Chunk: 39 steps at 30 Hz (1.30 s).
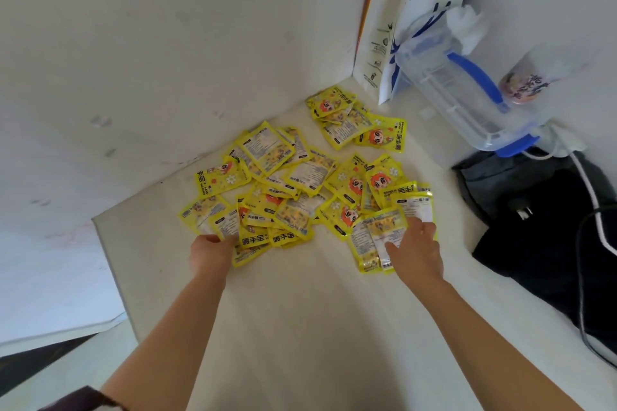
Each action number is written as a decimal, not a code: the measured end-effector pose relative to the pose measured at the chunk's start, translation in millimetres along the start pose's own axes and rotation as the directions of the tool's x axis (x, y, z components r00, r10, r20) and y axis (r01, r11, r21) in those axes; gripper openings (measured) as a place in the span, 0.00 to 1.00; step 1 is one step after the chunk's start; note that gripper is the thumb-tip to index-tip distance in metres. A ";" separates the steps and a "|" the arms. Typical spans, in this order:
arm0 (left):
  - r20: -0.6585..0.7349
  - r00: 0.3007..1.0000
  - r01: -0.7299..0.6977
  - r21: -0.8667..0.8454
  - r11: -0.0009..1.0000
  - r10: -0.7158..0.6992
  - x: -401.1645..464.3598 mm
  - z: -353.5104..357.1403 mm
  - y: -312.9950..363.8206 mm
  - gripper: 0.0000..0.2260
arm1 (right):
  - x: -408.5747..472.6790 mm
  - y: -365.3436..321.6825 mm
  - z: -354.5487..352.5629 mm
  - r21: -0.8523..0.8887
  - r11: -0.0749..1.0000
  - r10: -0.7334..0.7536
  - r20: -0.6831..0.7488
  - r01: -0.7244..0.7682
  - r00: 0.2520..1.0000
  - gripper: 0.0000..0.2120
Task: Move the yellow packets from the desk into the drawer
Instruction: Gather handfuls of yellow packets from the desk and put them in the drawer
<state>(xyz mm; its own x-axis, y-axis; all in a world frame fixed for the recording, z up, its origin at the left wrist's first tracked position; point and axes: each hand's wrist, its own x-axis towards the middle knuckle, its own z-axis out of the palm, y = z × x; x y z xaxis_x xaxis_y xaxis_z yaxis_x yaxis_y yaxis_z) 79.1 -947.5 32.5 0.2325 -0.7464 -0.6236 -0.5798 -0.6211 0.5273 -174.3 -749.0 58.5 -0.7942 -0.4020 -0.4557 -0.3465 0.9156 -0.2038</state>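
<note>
Packets (293, 183), yellow, heaped on white worktop (300, 327) in the wall corner. Left hand (211, 253) at the heap's near-left edge, fingers curled onto a packet. Right hand (415, 252) at its near-right edge, fingers spread flat on packets. Right of heap: clear lidded container (460, 100), black bag (541, 220).

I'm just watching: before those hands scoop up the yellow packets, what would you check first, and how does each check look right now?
1. Left hand touching packets: ok, at the pile's near edge.
2. Right hand touching packets: ok, resting on a few.
3. Firm grip on any packet: cannot tell.
4. Drawer in sight: not ok, none visible.
5. Packets gathered together: not ok, a small cluster lies apart near the paper bag.
6. Desk space near the hands: ok.
</note>
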 end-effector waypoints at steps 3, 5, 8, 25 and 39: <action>-0.002 1.000 0.010 -0.003 1.000 -0.010 0.0 1.9 1.7 0.21 | 2.3 -1.5 3.7 0.001 0.999 0.053 -0.008 -0.053 0.999 0.32; 0.006 1.000 0.014 -0.024 1.000 -0.014 -0.6 -0.1 2.7 0.23 | 3.7 -1.9 6.2 -0.022 0.998 0.061 -0.019 -0.062 0.998 0.33; 0.028 0.999 0.017 -0.064 0.998 -0.015 -4.2 -5.8 2.7 0.21 | 4.6 -2.1 8.2 -0.061 0.996 0.065 -0.016 -0.066 0.998 0.33; 0.083 0.997 0.044 -0.401 0.915 -0.012 -2.2 -43.2 -18.2 0.03 | 3.5 8.0 4.2 0.341 0.940 -0.018 0.012 0.013 1.000 0.16; -0.088 0.991 0.076 -0.275 0.958 -0.103 8.1 -15.3 22.6 0.13 | 43.2 25.0 -14.8 0.361 0.925 0.152 -0.074 -0.115 0.986 0.15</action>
<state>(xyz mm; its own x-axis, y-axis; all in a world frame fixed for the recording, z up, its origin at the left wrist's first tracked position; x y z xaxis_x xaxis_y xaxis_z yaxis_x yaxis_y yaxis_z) 79.9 -971.2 48.2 0.3590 -0.6963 -0.6215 -0.3234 -0.7174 0.6170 -224.7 -743.4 46.6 -0.8723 -0.2569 -0.4160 -0.0486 0.8922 -0.4490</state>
